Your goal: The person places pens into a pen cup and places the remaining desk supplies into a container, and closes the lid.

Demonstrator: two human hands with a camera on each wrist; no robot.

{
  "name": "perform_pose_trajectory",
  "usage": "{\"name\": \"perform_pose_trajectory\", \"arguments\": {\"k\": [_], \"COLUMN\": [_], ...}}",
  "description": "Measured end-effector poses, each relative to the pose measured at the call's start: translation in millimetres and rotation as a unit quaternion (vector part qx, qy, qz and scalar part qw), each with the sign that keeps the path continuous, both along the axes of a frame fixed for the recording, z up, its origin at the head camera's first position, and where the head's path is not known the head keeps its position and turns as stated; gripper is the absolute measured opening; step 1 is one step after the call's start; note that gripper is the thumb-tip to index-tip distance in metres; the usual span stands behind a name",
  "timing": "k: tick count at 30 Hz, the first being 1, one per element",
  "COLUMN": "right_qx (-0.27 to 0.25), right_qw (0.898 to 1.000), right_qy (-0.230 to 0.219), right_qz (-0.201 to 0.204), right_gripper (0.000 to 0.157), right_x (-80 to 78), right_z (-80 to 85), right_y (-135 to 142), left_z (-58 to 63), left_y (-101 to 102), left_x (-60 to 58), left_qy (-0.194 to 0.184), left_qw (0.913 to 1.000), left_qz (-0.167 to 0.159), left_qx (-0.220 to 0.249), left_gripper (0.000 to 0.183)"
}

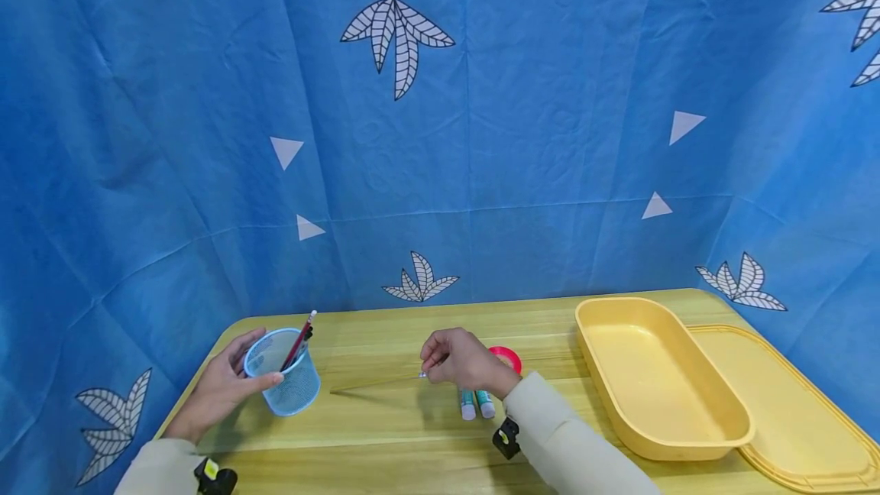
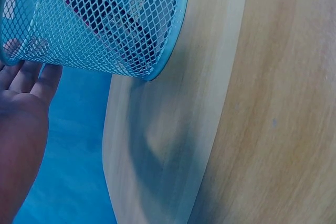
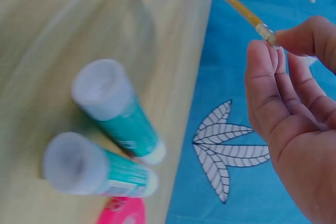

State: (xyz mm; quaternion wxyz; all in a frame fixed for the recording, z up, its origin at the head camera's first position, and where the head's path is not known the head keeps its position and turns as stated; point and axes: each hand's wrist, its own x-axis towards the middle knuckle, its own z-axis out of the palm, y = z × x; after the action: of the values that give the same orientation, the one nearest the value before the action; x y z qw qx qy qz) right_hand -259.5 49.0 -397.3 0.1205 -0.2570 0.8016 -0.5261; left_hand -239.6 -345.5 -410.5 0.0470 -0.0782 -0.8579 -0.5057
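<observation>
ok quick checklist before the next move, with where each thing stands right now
1. Right hand secure on yellow pencil: ok, pinched at the metal-banded end.
2. Left hand steadying mesh cup: ok, holding its side.
3. Room in cup: ok, red pencil leans to one side.
4. Yellow pencil over cup's mouth: not ok, off to its side.
5. Teal tubes clear of cup: ok, well apart.
6. Cup's base flat on table: cannot tell.
</observation>
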Motion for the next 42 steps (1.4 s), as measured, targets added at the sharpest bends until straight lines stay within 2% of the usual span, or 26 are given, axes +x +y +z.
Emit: {"name": "perform_pose_trajectory", "arguments": {"k": [14,30,35,42], "right_qx": [-0.022,-0.03,-0.02,-0.008], "right_qw": [0.999,0.998,0.997,0.997], "right_qy": [0.021,0.064,0.072,0.077], "right_qz": [-0.008,-0.002,-0.003,-0.014], "right_gripper": [0.013,0.011,0.009,0.007], "right_x": [-17.3,-19.8,-20.3,-21.8], "right_z": [41.0,93.7,103.5,105.8], "right_y": [-6,-18,-22,-30], "left_z": [-1.3,-1.0,-1.8,-1.4], "left_y": [-1,-2,-2,-2], "left_x": [-0.8,-0.7,0.3,-0.2], "left_qy": [-0.002,0.002,0.002,0.007], "left_qw": [1.0,1.0,1.0,1.0], "left_qz": [-0.003,-0.001,0.0,0.002], "left_qx": [0.001,0.002,0.0,0.006], "left_gripper": [0.086,0.084,0.084,0.086]}}
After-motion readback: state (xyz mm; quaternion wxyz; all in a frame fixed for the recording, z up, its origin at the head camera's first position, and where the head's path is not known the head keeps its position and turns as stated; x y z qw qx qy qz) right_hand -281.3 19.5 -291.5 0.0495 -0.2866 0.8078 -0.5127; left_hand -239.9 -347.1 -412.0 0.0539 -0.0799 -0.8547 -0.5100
